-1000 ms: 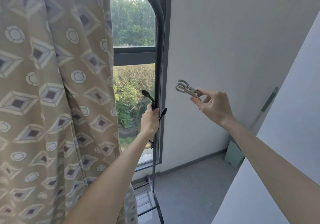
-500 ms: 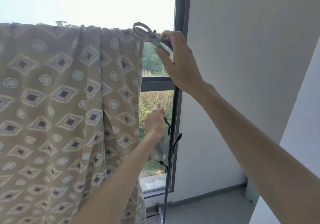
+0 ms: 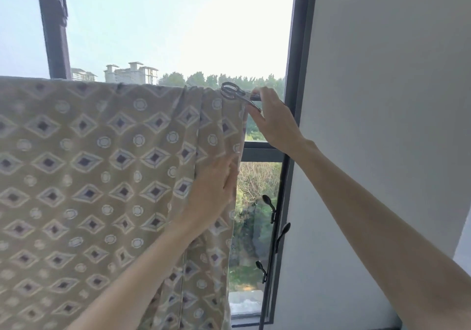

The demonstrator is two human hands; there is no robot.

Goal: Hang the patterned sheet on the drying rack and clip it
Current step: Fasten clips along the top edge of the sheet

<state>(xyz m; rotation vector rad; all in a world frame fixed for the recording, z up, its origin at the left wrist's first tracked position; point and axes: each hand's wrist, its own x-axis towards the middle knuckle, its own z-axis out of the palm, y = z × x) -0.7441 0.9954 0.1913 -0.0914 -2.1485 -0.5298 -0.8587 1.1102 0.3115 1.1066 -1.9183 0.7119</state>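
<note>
From the head camera, the only view I have, the patterned sheet [image 3: 102, 176] is already draped over the top bar of the drying rack [image 3: 274, 227] and hangs down flat across the left and middle of the frame, its right edge gathered into a few vertical folds; so I judge the hanging part done. My right hand [image 3: 274, 118] is raised to the sheet's upper right corner, fingers pinched on the handles of a metal clip [image 3: 233, 92]; the clip's looped head sits right at the top fold of the fabric over the bar, but I cannot tell whether its mouth has closed on cloth and bar or merely rests against them. My left hand [image 3: 216, 189] lies with fingers extended flat against the sheet's right edge lower down, pressing or steadying the cloth and gripping nothing that I can see. The rack's dark upright with its small hooks stands just right of the sheet, before the window frame [image 3: 293, 75]. What remains, as I read it, is seating this clip firmly; I see no other clips along the top edge.
</note>
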